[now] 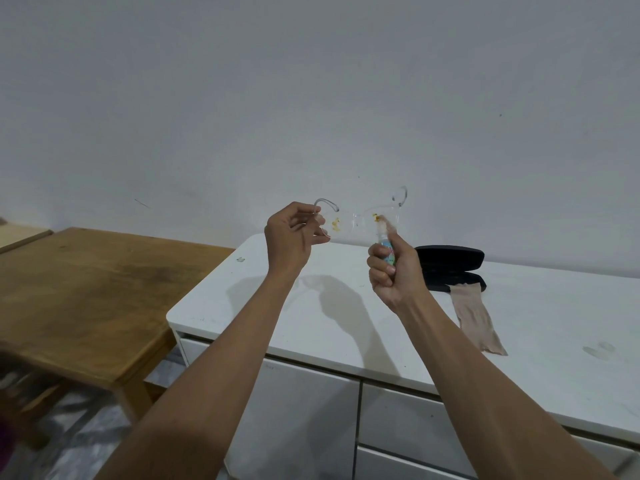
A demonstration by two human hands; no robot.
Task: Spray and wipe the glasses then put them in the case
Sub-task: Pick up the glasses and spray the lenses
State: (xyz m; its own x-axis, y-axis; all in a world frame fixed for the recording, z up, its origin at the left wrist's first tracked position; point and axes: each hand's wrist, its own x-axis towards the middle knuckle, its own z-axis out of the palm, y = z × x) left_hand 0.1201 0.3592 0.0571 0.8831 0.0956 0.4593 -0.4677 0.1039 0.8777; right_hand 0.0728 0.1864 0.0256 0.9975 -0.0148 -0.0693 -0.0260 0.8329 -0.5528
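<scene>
Two hands are working the spraying step: the left grip (294,233) is pinching the clear plastic-framed glasses (360,216) by one temple, while the right grip (391,268), closed around a small spray bottle (385,245), is aiming just below the lenses. Wiping should follow, needing the beige cloth (476,317) and open black case (450,266) lying right of that grip on the white bench (311,317).

Single head-worn view, facing forward and slightly down, close over white cabinet (346,327) (wide-angle), wall behind
</scene>
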